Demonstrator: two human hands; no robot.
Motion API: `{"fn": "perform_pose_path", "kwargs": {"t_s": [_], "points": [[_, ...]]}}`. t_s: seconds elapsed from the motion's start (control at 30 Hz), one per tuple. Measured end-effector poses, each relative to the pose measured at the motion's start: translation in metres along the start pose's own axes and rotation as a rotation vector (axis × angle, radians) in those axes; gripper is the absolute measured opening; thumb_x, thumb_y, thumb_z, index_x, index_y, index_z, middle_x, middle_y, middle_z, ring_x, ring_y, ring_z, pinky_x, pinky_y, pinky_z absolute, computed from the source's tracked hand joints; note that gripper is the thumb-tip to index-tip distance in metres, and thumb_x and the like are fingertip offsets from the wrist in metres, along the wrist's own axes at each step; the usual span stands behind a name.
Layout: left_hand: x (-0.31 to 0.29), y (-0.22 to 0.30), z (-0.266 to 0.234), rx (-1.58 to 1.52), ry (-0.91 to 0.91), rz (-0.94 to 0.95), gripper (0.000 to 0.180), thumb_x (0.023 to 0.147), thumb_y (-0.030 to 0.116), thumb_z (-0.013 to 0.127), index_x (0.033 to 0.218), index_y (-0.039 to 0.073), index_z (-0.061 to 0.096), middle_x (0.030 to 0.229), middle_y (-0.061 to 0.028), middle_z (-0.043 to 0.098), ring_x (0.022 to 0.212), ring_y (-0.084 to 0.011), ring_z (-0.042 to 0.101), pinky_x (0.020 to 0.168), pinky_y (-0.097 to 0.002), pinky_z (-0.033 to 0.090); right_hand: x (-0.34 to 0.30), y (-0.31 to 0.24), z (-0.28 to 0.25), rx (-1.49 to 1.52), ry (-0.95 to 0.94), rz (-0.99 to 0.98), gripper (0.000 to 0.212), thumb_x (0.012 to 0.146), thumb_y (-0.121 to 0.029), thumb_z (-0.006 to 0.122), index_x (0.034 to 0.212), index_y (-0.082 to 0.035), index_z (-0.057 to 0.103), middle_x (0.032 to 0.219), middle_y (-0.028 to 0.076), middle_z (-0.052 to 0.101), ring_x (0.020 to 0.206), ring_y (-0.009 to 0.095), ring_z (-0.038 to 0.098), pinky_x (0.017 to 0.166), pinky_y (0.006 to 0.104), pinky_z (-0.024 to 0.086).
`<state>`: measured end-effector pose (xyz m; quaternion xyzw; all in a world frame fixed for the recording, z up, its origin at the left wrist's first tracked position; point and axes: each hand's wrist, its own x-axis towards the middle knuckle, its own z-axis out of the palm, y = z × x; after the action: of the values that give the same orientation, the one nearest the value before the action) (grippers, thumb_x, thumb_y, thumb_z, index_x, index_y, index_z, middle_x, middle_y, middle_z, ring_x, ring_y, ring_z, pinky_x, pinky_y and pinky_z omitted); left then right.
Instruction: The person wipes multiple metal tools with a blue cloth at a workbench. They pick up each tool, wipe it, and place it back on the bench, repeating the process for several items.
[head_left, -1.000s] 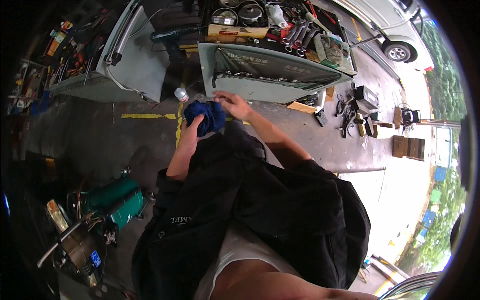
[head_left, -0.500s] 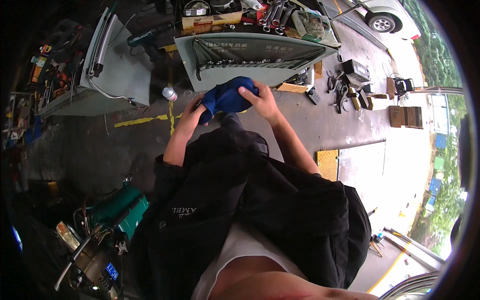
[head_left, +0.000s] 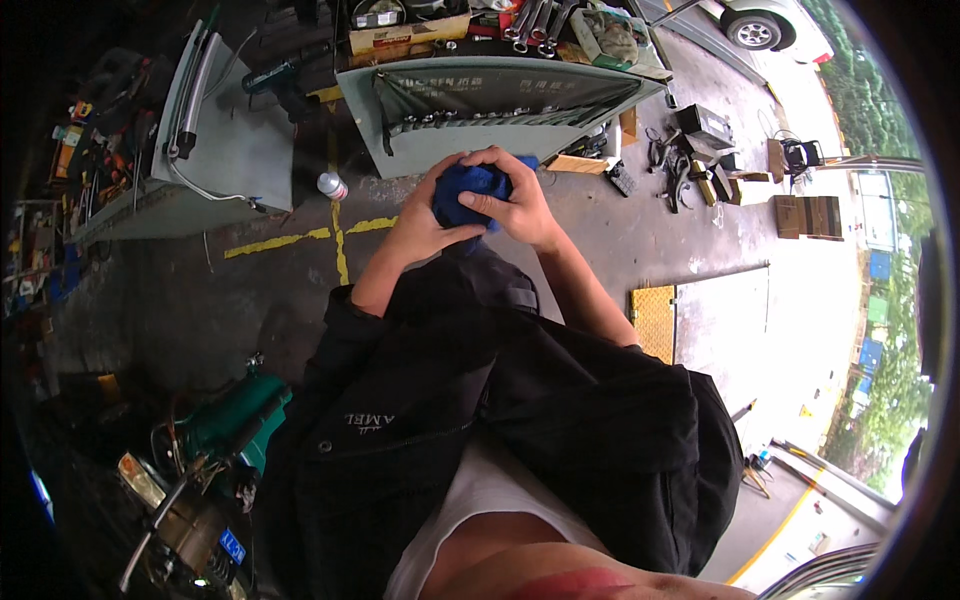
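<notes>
Out in front of my body, both hands are wrapped around a bunched blue cloth (head_left: 468, 187). My left hand (head_left: 421, 222) curls round its left side, fingers closed over the top. From the right, my right hand (head_left: 521, 207) grips it with the thumb pressed across the front. A loose corner of the cloth pokes out past my right fingers, and some fabric hangs below my hands. Whether anything is inside the bundle, I cannot tell.
Beyond my hands stands a grey tool bench (head_left: 405, 150) with wrenches (head_left: 540, 25) on top. A white bottle (head_left: 332, 186) is on the floor to the left, near a grey cabinet (head_left: 235, 150). A green motorcycle (head_left: 215, 425) stands at lower left; cardboard boxes (head_left: 808, 216) lie at right.
My left hand has come right and up, closing round the cloth beside my right hand. The cloth, stretched between the hands before, is now bunched into a compact ball.
</notes>
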<state>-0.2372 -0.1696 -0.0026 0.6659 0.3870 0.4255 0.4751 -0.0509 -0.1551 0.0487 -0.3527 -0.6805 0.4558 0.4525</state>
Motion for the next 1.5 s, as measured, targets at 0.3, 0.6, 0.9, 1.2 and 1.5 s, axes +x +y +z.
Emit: {"fn": "perform_pose_path", "kwargs": {"t_s": [0.3, 0.6, 0.9, 1.2, 1.5], "points": [[0.025, -0.003, -0.016, 0.281, 0.059, 0.155, 0.054, 0.068, 0.004, 0.081, 0.119, 0.006, 0.064, 0.111, -0.0125, 0.064, 0.103, -0.0326, 0.065, 0.087, -0.0389, 0.052, 0.003, 0.029, -0.046, 0.193, -0.171, 0.213, 0.030, 0.088, -0.017, 0.077, 0.107, -0.004, 0.058, 0.102, 0.002, 0.060, 0.089, 0.009, 0.053, 0.080, 0.0246, 0.044], [0.100, 0.034, 0.010, 0.145, -0.105, 0.286, 0.041, 0.067, -0.002, 0.074, 0.106, 0.011, 0.073, 0.104, -0.0081, 0.058, 0.100, -0.0283, 0.063, 0.087, -0.0347, 0.050, 0.028, 0.058, -0.079, 0.591, -0.238, 0.116, 0.117, 0.077, -0.060, 0.079, 0.159, -0.001, 0.019, 0.157, 0.015, 0.034, 0.146, 0.025, 0.035, 0.120, 0.0399, 0.026], [0.204, 0.033, 0.044, 0.348, -0.346, 0.272, 0.064, 0.063, -0.001, 0.079, 0.124, 0.015, 0.065, 0.133, -0.0105, 0.050, 0.131, -0.0341, 0.045, 0.109, -0.0439, 0.041, 0.032, 0.085, -0.137, 0.951, -0.018, 0.322, 0.113, 0.069, -0.025, 0.084, 0.160, -0.009, 0.018, 0.151, 0.015, 0.040, 0.138, 0.026, 0.045, 0.114, 0.0396, 0.038], [0.290, 0.007, 0.050, 0.144, -0.541, 0.074, 0.073, 0.081, 0.023, 0.080, 0.147, 0.014, 0.048, 0.151, -0.0095, 0.044, 0.140, -0.0269, 0.044, 0.113, -0.0430, 0.039, 0.038, 0.127, -0.201, 1.161, 0.291, 0.371, 0.071, 0.079, -0.015, 0.071, 0.142, -0.014, 0.039, 0.126, 0.010, 0.057, 0.115, 0.025, 0.060, 0.098, 0.0386, 0.052], [0.323, -0.038, 0.069, 1.243, 0.276, -0.047, 0.030, 0.084, 0.041, 0.076, 0.086, 0.011, 0.076, 0.082, -0.0036, 0.070, 0.083, -0.0282, 0.063, 0.075, -0.0397, 0.050, 0.046, 0.152, -0.239, 1.088, 0.218, 0.514, 0.058, 0.079, -0.012, 0.072, 0.132, -0.011, 0.046, 0.116, 0.008, 0.057, 0.103, 0.021, 0.061, 0.087, 0.0351, 0.055]]}}
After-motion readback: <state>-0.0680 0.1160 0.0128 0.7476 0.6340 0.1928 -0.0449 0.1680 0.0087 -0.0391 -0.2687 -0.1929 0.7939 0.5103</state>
